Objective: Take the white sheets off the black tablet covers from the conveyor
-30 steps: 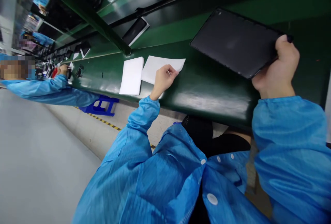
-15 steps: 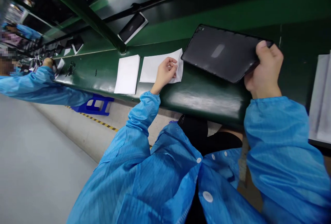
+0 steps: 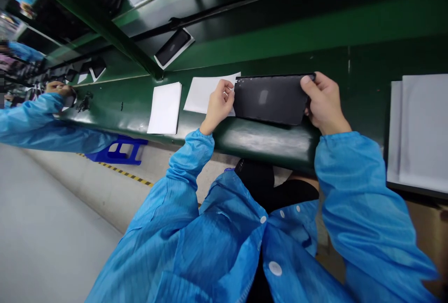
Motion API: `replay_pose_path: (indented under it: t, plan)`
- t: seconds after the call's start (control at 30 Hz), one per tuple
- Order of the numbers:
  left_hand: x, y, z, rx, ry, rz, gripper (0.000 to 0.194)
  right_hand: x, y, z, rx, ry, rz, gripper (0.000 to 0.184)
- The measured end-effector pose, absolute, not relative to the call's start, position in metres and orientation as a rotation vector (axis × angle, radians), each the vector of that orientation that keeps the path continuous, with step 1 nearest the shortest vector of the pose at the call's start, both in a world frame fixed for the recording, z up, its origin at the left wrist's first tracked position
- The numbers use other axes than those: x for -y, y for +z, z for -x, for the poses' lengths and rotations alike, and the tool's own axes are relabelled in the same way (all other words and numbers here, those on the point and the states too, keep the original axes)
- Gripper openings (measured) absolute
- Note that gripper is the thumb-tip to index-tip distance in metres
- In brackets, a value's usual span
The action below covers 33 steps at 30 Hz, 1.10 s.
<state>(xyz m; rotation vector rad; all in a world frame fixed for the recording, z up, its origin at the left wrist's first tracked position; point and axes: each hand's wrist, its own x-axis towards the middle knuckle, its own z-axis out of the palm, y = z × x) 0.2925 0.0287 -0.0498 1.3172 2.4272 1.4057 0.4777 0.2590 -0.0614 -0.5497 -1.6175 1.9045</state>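
Black panel at a white sleeve's edge.
Right hand clamps its right end; left hand curls over the sleeve, its hold unclear.

Factory workshop, long green workbench.

"What is worn on top?"
"A blue coat is worn, finely striped, its loose sleeves gathered at the cuffs."
"And what is seen along its front?"
"Round white buttons are seen on both flaps."
"And lower down?"
"Black legwear is partly covered by the coat."
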Motion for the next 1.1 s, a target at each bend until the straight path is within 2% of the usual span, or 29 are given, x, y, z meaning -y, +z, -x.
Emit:
replay_pose_path:
  t: [0.23,0.4,0.57,0.8,0.97,1.1]
  plan:
    - [-0.045,-0.011,-0.332,-2.374,1.234,-1.377,0.016,-0.259,-0.070,-0.476,1.643,1.982,0.513,0.063]
    - [-0.064,-0.008,-0.360,-2.160,1.156,-1.509,0.011,-0.249,-0.059,-0.479,1.694,2.208,0.383,0.072]
    - [-0.077,-0.005,-0.368,-2.164,1.233,-1.488,0.011,-0.245,-0.058,-0.482,1.743,2.321,0.236,0.064]
    - [-0.090,0.001,-0.379,-2.084,1.281,-1.541,0.019,-0.241,-0.051,-0.483,1.941,1.961,0.273,0.055]
    - [-0.090,0.000,-0.382,-2.031,1.349,-1.659,0.019,-0.235,-0.040,-0.493,1.851,2.042,0.374,0.052]
    - [-0.067,-0.009,-0.360,-2.164,1.386,-1.824,0.012,-0.220,-0.042,-0.564,1.606,1.618,0.777,0.038]
